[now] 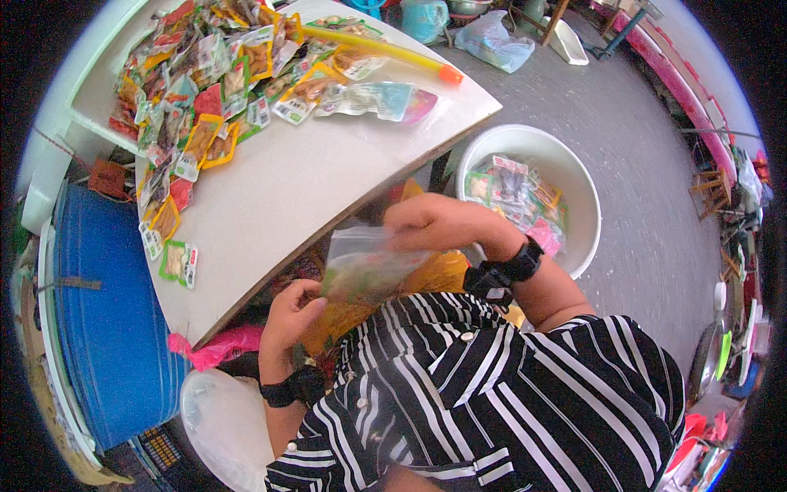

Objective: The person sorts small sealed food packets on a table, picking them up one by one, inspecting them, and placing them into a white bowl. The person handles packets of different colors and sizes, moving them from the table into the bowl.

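A clear plastic bag (pixel 363 261) with something green and pale inside is held between my hands over my lap, blurred by motion. My right hand (pixel 430 224) grips its upper right end. My left hand (pixel 295 313) touches its lower left corner with thumb and fingertips. On the white table (pixel 295 178) lies a large heap of small sealed food packets (pixel 203 141). A single green-edged packet (pixel 178 264) rests near the table's left edge. A larger foil pouch (pixel 375 101) and a yellow tube with an orange end (pixel 393 49) lie across the far side.
A white tub (pixel 593 227) with more packets stands on the floor right of the table. A white translucent container (pixel 221 424) is at my left side, beside a blue surface (pixel 110 307). Pink plastic (pixel 227 347) hangs at the near table corner. A plastic bag (pixel 498 46) lies beyond.
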`<state>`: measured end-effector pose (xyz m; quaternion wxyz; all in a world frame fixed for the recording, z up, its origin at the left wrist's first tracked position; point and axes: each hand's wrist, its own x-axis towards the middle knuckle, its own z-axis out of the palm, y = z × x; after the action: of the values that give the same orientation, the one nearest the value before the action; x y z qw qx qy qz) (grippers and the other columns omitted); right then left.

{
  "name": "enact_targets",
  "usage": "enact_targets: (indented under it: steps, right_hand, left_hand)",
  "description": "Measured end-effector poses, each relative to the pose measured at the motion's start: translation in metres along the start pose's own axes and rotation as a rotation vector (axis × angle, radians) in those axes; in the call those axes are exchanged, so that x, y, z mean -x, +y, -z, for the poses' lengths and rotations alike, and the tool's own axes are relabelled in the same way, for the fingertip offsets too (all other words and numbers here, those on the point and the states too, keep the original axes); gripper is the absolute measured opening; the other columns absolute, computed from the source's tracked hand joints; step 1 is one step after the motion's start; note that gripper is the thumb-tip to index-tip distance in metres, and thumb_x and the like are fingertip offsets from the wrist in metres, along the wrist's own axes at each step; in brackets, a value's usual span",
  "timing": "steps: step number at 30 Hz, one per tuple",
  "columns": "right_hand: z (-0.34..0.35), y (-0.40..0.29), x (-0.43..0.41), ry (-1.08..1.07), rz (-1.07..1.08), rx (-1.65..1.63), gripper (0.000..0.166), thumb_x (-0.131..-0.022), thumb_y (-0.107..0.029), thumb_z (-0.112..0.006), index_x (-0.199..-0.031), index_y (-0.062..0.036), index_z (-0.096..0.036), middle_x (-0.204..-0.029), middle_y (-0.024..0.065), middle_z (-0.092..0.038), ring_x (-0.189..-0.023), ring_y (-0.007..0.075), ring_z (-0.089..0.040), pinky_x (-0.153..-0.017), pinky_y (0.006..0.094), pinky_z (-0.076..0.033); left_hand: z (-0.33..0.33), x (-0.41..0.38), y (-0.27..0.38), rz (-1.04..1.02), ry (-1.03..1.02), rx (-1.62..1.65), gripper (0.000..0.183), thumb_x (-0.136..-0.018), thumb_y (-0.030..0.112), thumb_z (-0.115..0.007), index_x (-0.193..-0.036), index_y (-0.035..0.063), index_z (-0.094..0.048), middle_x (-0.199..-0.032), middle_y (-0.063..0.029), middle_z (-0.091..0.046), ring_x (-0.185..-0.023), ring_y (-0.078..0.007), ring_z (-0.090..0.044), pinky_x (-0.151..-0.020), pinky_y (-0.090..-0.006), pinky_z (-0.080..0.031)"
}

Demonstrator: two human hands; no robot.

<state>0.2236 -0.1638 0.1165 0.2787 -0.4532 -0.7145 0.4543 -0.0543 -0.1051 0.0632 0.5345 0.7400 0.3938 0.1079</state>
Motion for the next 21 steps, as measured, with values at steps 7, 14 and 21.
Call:
enact_targets:
  steps: [7, 14, 21]
  right_hand:
    - [0.057, 0.038, 0.089, 0.416, -0.314, -0.317, 0.009, -0.076, -0.014, -0.049, -0.077, -0.0048, -0.052, -0.073, -0.0001, -0.052, -0.068, 0.0106, -0.05, -0.059, 0.0244, -0.042]
    - [0.072, 0.127, 0.185, 1.077, -0.648, -0.452, 0.012, -0.07, -0.015, -0.052, -0.076, -0.0051, -0.052, -0.072, 0.0028, -0.052, -0.069, 0.0138, -0.051, -0.061, 0.027, -0.044]
    - [0.029, 0.227, 0.253, 1.3, -0.803, -0.474, 0.01, -0.071, -0.013, -0.048, -0.078, -0.0056, -0.047, -0.071, 0.0049, -0.049, -0.065, 0.0168, -0.051, -0.056, 0.0293, -0.044]
  left_hand:
    - [-0.004, -0.001, -0.058, 0.114, 0.135, -0.202, 0.021, -0.069, 0.014, -0.054, -0.085, 0.0013, -0.051, -0.079, -0.0068, -0.054, -0.071, -0.0143, -0.05, -0.065, -0.0256, -0.04]
    - [-0.006, 0.0, -0.121, 0.118, 0.336, -0.494, 0.026, -0.068, 0.02, -0.052, -0.088, 0.0029, -0.052, -0.098, -0.0158, -0.049, -0.096, -0.0309, -0.042, -0.083, -0.037, -0.032]
    - [-0.028, 0.003, -0.12, -0.028, 0.414, -0.843, 0.03, -0.066, 0.02, -0.054, -0.091, 0.0025, -0.052, -0.111, -0.0194, -0.038, -0.104, -0.0365, -0.031, -0.089, -0.0422, -0.024]
